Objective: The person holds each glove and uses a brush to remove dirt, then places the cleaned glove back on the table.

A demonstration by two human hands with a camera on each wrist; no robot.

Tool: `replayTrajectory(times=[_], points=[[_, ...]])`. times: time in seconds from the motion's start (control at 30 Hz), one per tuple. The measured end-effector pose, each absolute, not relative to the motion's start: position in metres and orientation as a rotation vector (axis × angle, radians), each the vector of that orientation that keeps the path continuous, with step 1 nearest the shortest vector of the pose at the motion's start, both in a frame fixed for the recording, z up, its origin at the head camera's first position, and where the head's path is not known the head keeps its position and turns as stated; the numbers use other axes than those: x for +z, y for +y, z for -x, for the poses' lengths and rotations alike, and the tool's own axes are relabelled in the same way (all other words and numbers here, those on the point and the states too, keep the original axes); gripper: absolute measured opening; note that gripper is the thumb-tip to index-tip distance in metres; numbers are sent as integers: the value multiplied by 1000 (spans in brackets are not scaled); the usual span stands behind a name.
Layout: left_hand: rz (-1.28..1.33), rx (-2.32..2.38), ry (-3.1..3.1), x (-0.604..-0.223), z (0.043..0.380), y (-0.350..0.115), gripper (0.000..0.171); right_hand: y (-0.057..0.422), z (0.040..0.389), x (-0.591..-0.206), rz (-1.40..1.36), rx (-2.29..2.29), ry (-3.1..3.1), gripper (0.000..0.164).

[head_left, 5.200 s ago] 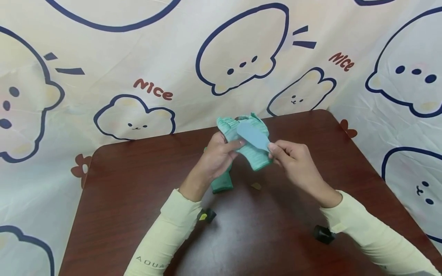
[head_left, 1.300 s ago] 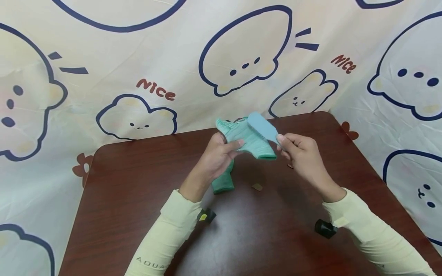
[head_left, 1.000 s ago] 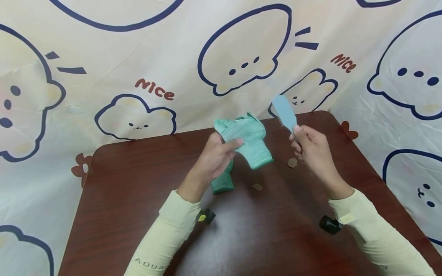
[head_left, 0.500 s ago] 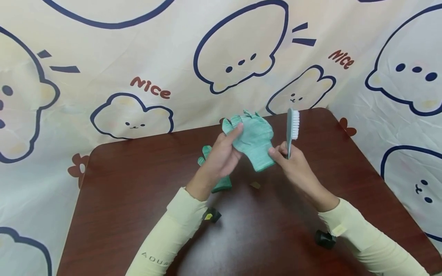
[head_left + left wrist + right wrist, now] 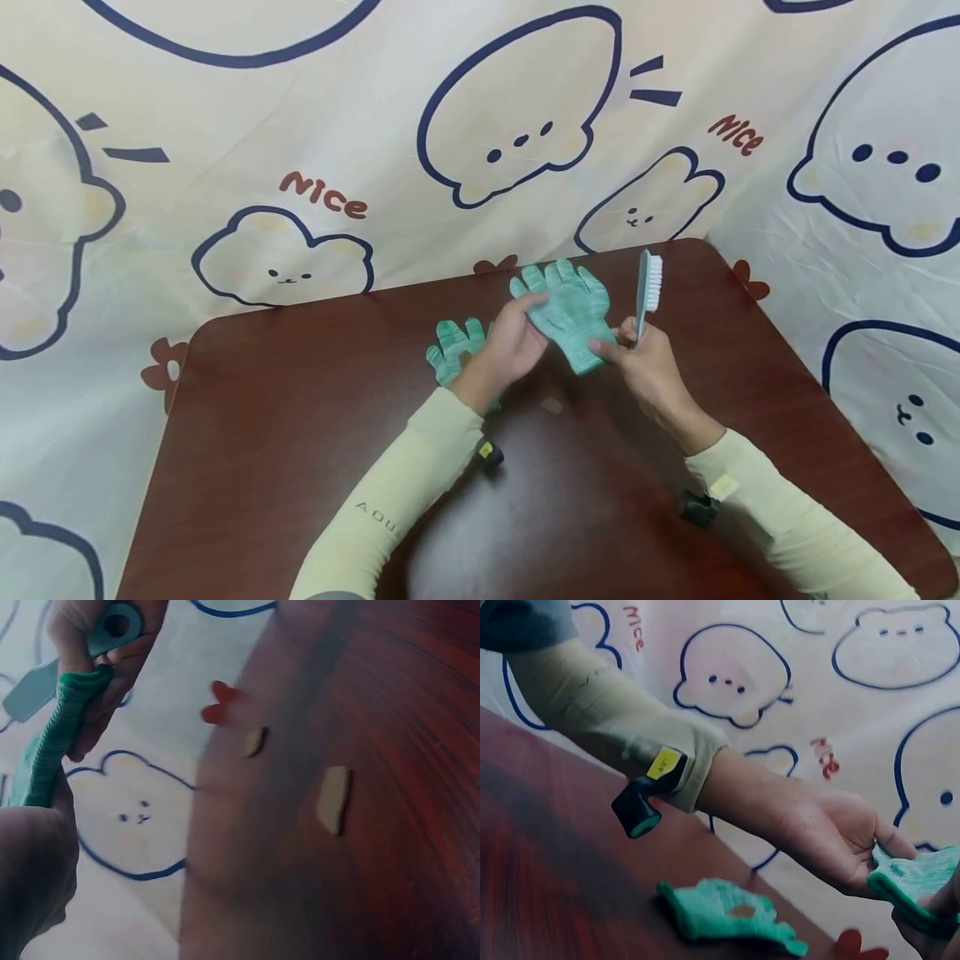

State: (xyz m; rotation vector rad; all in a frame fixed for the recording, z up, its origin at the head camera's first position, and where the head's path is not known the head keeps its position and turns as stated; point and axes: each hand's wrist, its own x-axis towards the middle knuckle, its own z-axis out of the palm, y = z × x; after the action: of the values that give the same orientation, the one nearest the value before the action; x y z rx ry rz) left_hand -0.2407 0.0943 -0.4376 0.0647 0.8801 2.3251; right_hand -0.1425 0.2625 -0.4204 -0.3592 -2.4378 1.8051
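Note:
A green knit glove [image 5: 573, 317] is held up above the far part of the table, its fingers pointing up. My left hand [image 5: 517, 337] grips its finger-side edge, thumb across the front. My right hand [image 5: 648, 362] pinches the cuff with the thumb and also holds a blue brush [image 5: 643, 287] upright, white bristles facing right. In the left wrist view the brush handle [image 5: 124, 626] shows a hole at its end. A second green glove [image 5: 453, 346] lies on the table behind my left forearm; the right wrist view shows a brown patch [image 5: 742, 910] on it.
Two small flat brown pieces, a nearer one [image 5: 335, 799] and a farther one [image 5: 256, 741], lie on the dark wooden table [image 5: 300, 433]. A cartoon-printed cloth [image 5: 480, 100] hangs behind the table. Small black devices [image 5: 699, 508] sit at both wrists.
The brush has come away from the glove's face and turned upright. My right hand has taken the cuff. The glove has shifted right with fingers fanned out; more of the second glove shows.

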Motion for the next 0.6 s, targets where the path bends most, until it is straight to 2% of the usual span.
replayTrajectory(times=[0.33, 0.6], points=[[162, 2318, 1178, -458, 261, 128, 40, 283, 153, -455, 461, 1798, -2474, 51], [376, 2114, 1642, -473, 282, 136, 73, 283, 160, -482, 507, 1667, -2565, 44]])
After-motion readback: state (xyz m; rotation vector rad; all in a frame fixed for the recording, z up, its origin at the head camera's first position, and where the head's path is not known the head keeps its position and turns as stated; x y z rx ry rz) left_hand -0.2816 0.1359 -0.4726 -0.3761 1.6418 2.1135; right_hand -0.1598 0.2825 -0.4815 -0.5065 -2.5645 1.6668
